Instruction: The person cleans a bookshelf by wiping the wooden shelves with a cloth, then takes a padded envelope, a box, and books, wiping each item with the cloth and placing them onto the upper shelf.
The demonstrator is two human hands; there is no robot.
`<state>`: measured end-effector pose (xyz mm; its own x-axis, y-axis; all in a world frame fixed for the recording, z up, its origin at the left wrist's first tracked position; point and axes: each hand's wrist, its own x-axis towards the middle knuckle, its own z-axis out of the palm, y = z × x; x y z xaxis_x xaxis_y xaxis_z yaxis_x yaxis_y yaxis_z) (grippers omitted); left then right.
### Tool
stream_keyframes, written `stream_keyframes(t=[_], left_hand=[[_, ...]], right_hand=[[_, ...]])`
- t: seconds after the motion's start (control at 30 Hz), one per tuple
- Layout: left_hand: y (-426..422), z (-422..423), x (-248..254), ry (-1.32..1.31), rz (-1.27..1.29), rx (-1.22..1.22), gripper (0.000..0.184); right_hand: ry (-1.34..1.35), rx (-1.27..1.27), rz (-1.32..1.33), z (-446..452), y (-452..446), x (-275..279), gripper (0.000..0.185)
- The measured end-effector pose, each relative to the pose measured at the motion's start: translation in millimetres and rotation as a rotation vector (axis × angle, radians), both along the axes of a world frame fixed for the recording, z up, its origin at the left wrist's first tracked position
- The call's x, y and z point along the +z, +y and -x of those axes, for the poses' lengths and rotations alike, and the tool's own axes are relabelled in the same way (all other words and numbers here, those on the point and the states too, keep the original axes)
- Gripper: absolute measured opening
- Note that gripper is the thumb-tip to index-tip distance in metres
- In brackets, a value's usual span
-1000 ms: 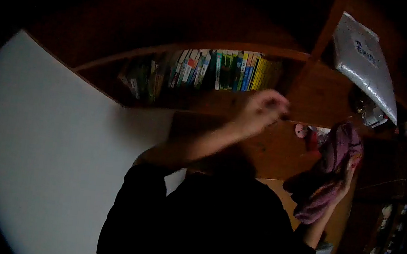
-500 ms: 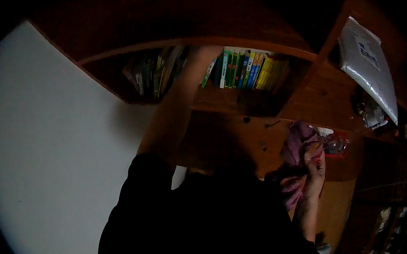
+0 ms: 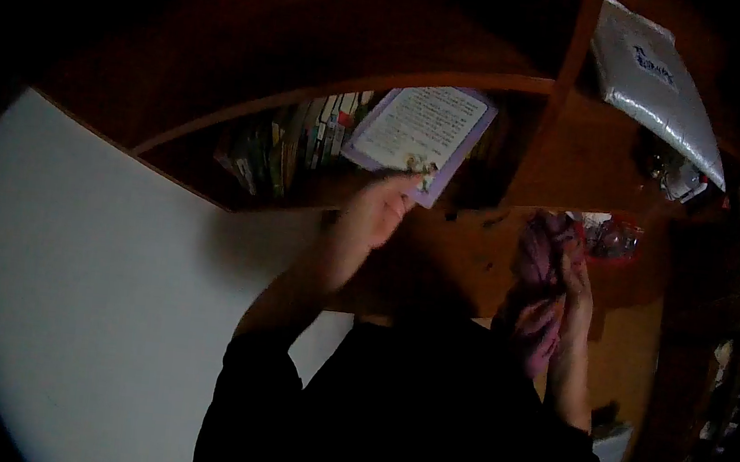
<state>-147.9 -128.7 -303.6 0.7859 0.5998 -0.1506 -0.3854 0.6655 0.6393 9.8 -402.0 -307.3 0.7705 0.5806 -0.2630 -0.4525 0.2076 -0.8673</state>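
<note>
My left hand (image 3: 381,210) is closed on the lower edge of a thin book (image 3: 420,127) with a purple border, printed lines of text and a small picture near the bottom corner. The book is tilted in front of the shelf opening and hides some of the books behind it. At the right, my right hand (image 3: 575,279) grips a bunched purple cloth (image 3: 545,248) above the desk. Several books (image 3: 308,132) stand leaning in the left part of the shelf. The picture is dim, and the cloth hides some fingers.
A wooden shelf (image 3: 348,85) runs above the wooden desk (image 3: 404,243). A silver padded mailer (image 3: 657,76) lies in the right compartment above small items. On the desk's right side is a red-edged clear packet (image 3: 614,239). A white wall (image 3: 97,294) borders the left.
My left hand has come out of the shelf toward me with the purple-bordered book. My right hand still holds the cloth in nearly the same place. The view has shifted slightly.
</note>
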Motion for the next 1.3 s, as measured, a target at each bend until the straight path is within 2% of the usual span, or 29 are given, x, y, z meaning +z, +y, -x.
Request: stream_keyframes(t=[0.03,0.13,0.17,0.23,0.3,0.33,0.43,0.47,0.53,0.6,0.67,0.77,0.87,0.93,1.07,1.13,1.17,1.23,1.27,1.3], left_hand=[[-12.1,2.4,-13.5,0.005,0.003,-0.004,0.044],[-49.8,7.2,-36.9,-0.003,-0.16,0.018,0.048],[-61.6,10.1,-40.5,-0.03,-0.226,0.002,0.049],[-78.9,19.7,-42.9,0.056,-0.174,-0.034,0.047],[-87.6,28.3,-47.0,0.25,-0.356,-0.085,0.047],[-87.5,34.5,-46.6,0.257,-0.355,-0.082,0.047],[-80.2,57.3,-43.7,0.318,-0.706,-0.262,0.054],[-77.4,68.9,-40.9,0.318,-0.701,-0.258,0.054],[-77.8,84.4,-33.9,0.328,-1.038,-0.311,0.054],[-69.4,95.2,-26.7,0.331,-1.153,-0.294,0.057],[-59.7,101.0,-25.6,0.333,-1.058,-0.229,0.059],[-60.3,86.9,-27.7,0.227,-0.594,-0.129,0.063],[-84.5,58.4,-25.1,-0.011,-0.16,-0.297,0.068],[-92.2,46.8,-24.2,-0.119,-0.004,-0.354,0.071],[-90.3,40.5,-19.4,-0.214,0.149,-0.312,0.079],[-86.9,40.2,-17.0,-0.227,0.196,-0.256,0.082],[-86.0,38.5,-16.7,-0.226,0.216,-0.227,0.084],[-83.9,38.8,-15.6,-0.223,0.248,-0.164,0.088],[-83.9,38.2,-14.0,-0.216,0.265,-0.132,0.09],[-83.4,36.2,-14.7,-0.219,0.284,-0.102,0.092]], right_hand=[[0.065,0.025,0.02,-2.3,6.4,-1.4,0.055],[0.051,0.163,-0.031,-8.3,36.8,-31.9,0.057],[0.052,0.165,-0.027,-4.3,47.4,-26.8,0.057],[0.141,0.241,-0.11,11.7,73.3,-14.7,0.057],[0.149,0.297,-0.115,15.8,89.1,-26.7,0.056],[0.156,0.347,-0.126,17.7,94.9,-31.4,0.055],[0.244,0.323,-0.188,20.0,90.0,-17.2,0.053],[0.244,0.327,-0.183,22.7,90.2,-16.0,0.053],[0.138,0.417,-0.228,22.8,87.1,-15.9,0.052],[0.146,0.425,-0.248,22.5,84.6,-7.5,0.052],[0.15,0.435,-0.271,26.4,80.7,-2.5,0.053],[0.098,0.52,-0.3,32.9,72.4,-1.3,0.053],[0.073,0.524,-0.234,41.1,71.1,-1.2,0.054],[-0.158,0.485,-0.152,44.7,74.1,-12.5,0.054],[-0.342,0.459,0.061,48.4,69.2,-10.2,0.055],[-0.407,0.257,0.201,36.5,63.5,-11.5,0.052],[-0.407,0.263,0.203,28.1,61.0,-2.6,0.052],[-0.209,0.109,0.068,12.3,52.8,32.5,0.052],[-0.206,0.116,0.069,12.3,47.9,47.6,0.052],[-0.32,0.088,-0.02,16.8,44.1,61.4,0.051]])
